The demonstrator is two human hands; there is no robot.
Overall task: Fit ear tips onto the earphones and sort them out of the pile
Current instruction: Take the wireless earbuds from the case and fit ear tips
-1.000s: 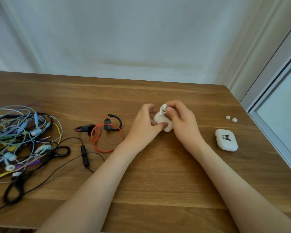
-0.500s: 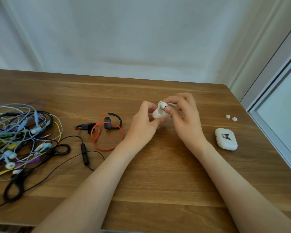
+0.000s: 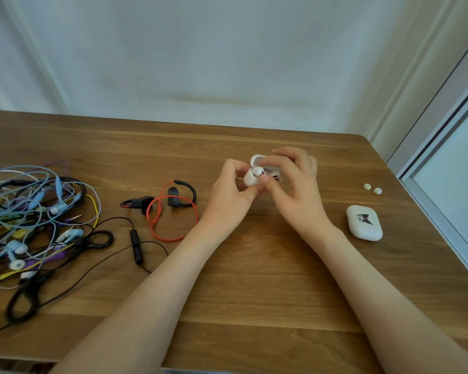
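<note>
Left hand (image 3: 233, 190): fingers curled, thumb and forefinger gripping the body of the open case (image 3: 253, 176) from its left side.
Right hand (image 3: 295, 190): fingers curled over the far side of the open case, thumb pressed on its front edge. Whether it grips an earbud as well cannot be told.
Open case: white, lid raised, held between both hands above the table (image 3: 254, 279).
Earbuds (image 3: 274, 177): white, partly hidden by the right thumb, at the mouth of the open case.
Ear tips (image 3: 367, 186): two, white, loose on the table, well right of the right hand.
Closed case (image 3: 364, 222): white with a black graphic, right of the right wrist, near the ear tips.
Red-and-black earphones (image 3: 170, 209): just left of the left hand.
Black earphones (image 3: 135, 245): left of the left forearm.
Pile (image 3: 33, 220): tangled wired earphones, far left of both hands.
</note>
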